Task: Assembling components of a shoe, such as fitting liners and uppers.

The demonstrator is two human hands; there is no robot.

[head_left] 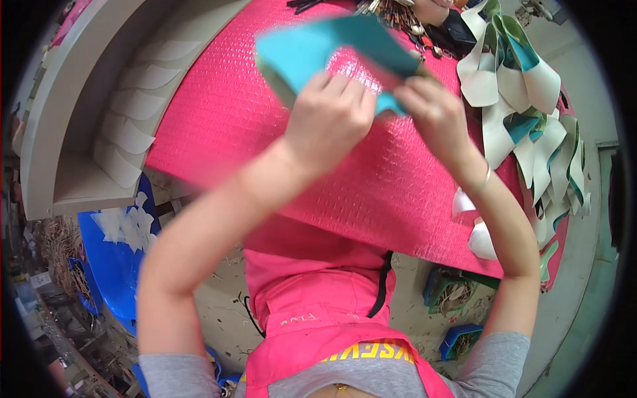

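Above the pink table (212, 106), the teal curved piece (295, 50) is held at its edges by pinching fingers of the left hand (334, 111) and right hand (434, 113), presumably so that its shape is controlled.

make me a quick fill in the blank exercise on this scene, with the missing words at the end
1. The left hand and right hand hold a teal piece above the ____ tabletop.
2. A thin bracelet circles the ____ wrist.
3. The grey shelf unit stands to the ____ of the tabletop.
4. White scraps lie on a ____ plastic surface.

Missing words: pink; right; left; blue.
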